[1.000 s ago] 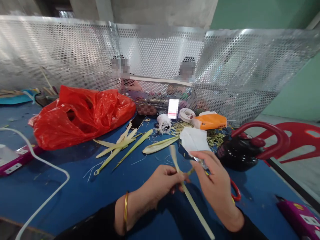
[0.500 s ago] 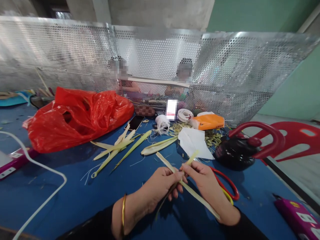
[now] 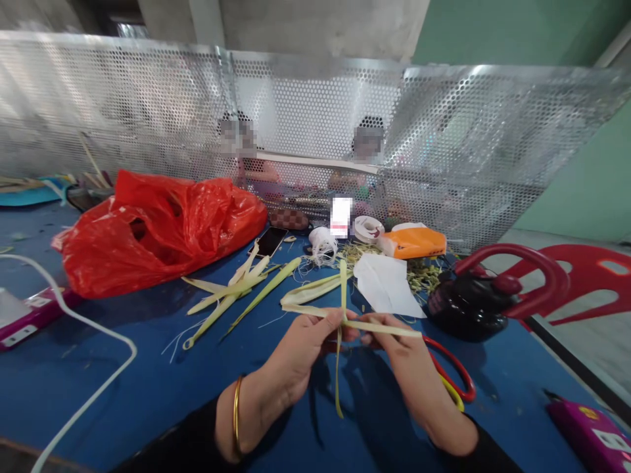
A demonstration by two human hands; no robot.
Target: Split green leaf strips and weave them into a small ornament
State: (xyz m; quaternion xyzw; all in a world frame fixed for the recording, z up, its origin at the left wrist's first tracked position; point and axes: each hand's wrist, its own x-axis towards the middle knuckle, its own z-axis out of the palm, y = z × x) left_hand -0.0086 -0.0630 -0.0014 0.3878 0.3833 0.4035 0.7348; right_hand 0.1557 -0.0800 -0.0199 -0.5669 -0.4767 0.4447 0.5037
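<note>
Pale yellow-green leaf strips [image 3: 389, 327] cross each other in front of me, one running sideways and one pointing away and hanging down. My left hand [image 3: 310, 341] pinches the crossing, its thumb on top. Close by on the right, my right hand [image 3: 401, 355] has its fingers curled at the sideways strip, whose end lies over that hand. What the right fingertips grip is partly hidden. Past my left hand lie a wide pale leaf [image 3: 315, 289], a narrow green leaf [image 3: 266, 295] and a bundle of leaf pieces [image 3: 227, 295].
A red plastic bag [image 3: 162, 230] sits at left, near a white cable [image 3: 103, 332]. Red-handled scissors [image 3: 458, 368] lie beside my right wrist. A black kettle [image 3: 466, 309], paper [image 3: 387, 282], orange packet [image 3: 417, 242] and white string [image 3: 323, 244] stand before a perforated metal screen [image 3: 305, 98].
The crossed strips have turned: one now points straight away, the other sideways. My right hand has shifted slightly right and lower, off the upright strip. My left hand still pinches the crossing.
</note>
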